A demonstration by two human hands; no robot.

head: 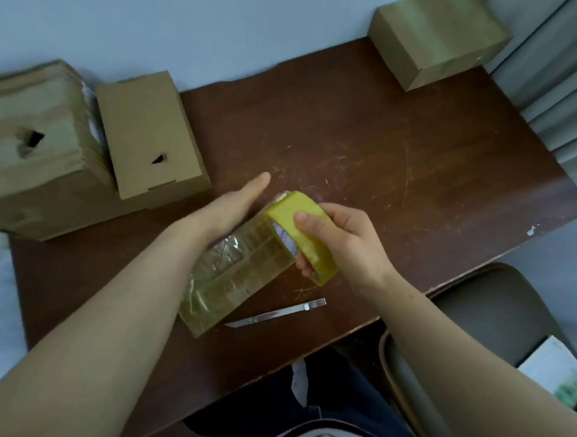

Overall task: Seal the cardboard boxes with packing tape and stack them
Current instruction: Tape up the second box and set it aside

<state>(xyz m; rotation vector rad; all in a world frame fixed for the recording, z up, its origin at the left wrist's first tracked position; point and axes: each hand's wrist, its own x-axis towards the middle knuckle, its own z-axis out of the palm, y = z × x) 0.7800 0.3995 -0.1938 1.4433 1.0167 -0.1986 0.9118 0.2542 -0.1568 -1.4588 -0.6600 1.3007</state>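
Note:
A small cardboard box [232, 284] wrapped in glossy yellowish tape lies tilted on the brown table [360, 139], near its front edge. My right hand [344, 240] grips a roll of yellow packing tape [303, 229] at the box's right end, thumb on the roll's outer face. A stretch of tape runs from the roll onto the box. My left hand [237, 203] lies flat with straight fingers along the box's far upper side, hiding that edge.
A metal utility knife [276, 314] lies just in front of the box. At the left stand a big bundle of flat cardboard [29, 149] and a folded box [150, 132]. A taped box [438, 33] sits at the back right corner. A chair [488, 307] with a book [556, 370] stands on the right.

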